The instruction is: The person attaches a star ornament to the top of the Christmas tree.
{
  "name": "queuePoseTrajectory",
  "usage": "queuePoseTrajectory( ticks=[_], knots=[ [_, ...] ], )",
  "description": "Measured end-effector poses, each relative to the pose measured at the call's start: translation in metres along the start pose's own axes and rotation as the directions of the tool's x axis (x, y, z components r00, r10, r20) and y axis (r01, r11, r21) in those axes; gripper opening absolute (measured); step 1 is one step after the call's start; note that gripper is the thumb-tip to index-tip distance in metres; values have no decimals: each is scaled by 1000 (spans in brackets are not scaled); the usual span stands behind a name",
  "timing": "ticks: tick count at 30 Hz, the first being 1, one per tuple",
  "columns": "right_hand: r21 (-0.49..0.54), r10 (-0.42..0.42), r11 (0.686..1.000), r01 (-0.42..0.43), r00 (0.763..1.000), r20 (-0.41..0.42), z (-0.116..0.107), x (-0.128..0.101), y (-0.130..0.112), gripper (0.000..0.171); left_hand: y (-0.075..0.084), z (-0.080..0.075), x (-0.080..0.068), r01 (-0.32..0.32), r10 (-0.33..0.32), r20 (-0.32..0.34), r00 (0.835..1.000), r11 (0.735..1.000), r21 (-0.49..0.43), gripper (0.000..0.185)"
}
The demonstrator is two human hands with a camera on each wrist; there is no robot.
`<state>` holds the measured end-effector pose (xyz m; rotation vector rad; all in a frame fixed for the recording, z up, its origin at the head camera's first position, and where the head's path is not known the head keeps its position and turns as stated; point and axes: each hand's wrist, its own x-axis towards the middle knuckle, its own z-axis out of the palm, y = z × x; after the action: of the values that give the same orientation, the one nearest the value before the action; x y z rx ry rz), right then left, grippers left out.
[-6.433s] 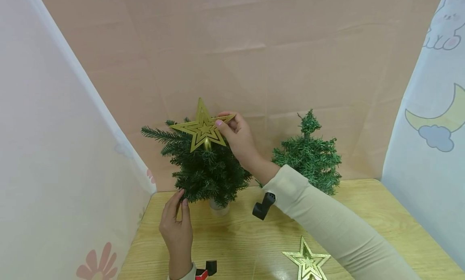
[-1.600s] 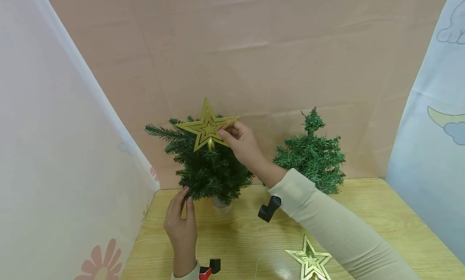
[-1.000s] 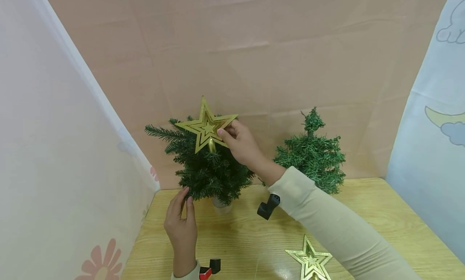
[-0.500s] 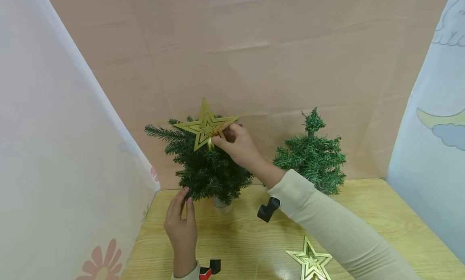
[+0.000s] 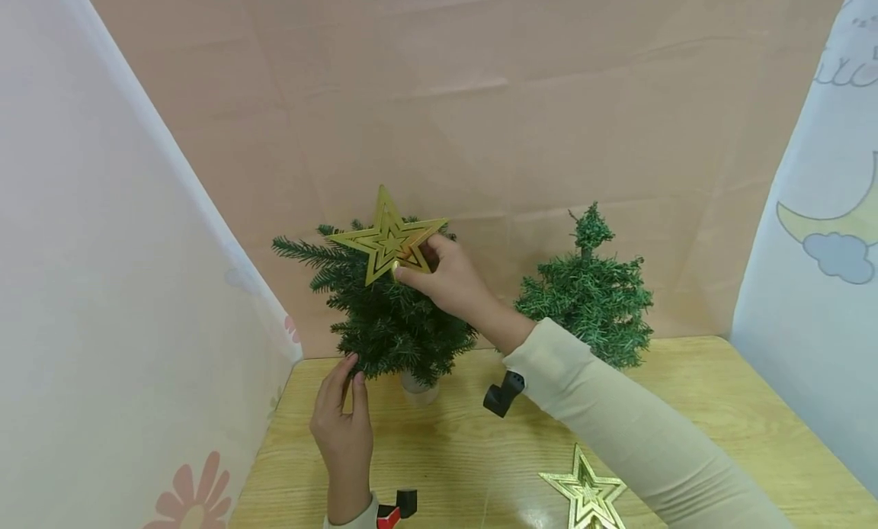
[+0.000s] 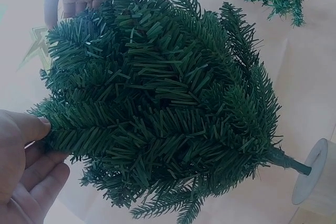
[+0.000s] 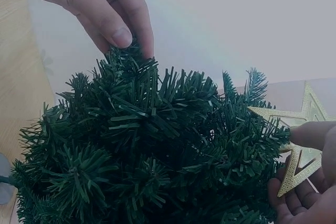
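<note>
A small dark-green artificial Christmas tree [image 5: 398, 331] stands at the back left. At its top is a gold star tree topper [image 5: 388, 241] with cut-out outlines. My right hand [image 5: 446, 281] holds this star, the thumb at its tube-like base and the fingers behind its lower right. Whether the base is seated on the tree's tip is hidden. My left hand [image 6: 26, 166] pinches the tip of a low branch [image 6: 79, 129] between thumb and fingers, at the tree's left in the head view. In the right wrist view, the star [image 7: 302, 124] is by the right fingers.
A second, lighter green Christmas tree [image 5: 590, 300] stands at the back right. Another gold star [image 5: 586, 492] lies on the wooden table [image 5: 466, 437] near the front, beside the right sleeve. Fabric walls enclose the back and both sides.
My right hand has slid its grip from the star's right arm down to its base. The star tilts slightly differently over the last second. My left hand keeps its place on the branch.
</note>
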<state>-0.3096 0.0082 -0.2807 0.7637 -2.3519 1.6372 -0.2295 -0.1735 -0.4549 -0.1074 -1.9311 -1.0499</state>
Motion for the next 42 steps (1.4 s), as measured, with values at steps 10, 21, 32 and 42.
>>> queuePoseTrajectory(
  ticks=[10, 21, 32, 42],
  knots=[
    [-69, 45, 997, -46, 999, -12, 2, -1, 0, 29, 3, -1, 1, 65, -64, 27, 998, 997, -44, 35],
    [-33, 14, 999, -15, 999, -37, 4, -1, -2, 31, 4, -1, 2, 45, -44, 17, 999, 999, -31, 37],
    [-56, 3, 998, -7, 998, -65, 5, -2, 2, 37, 1, -1, 1, 48, -48, 38, 998, 999, -10, 33],
    [-79, -13, 997, 8, 998, -59, 4, -3, 5, 37, 2, -2, 1, 42, -42, 35, 999, 999, -1, 33]
  ],
)
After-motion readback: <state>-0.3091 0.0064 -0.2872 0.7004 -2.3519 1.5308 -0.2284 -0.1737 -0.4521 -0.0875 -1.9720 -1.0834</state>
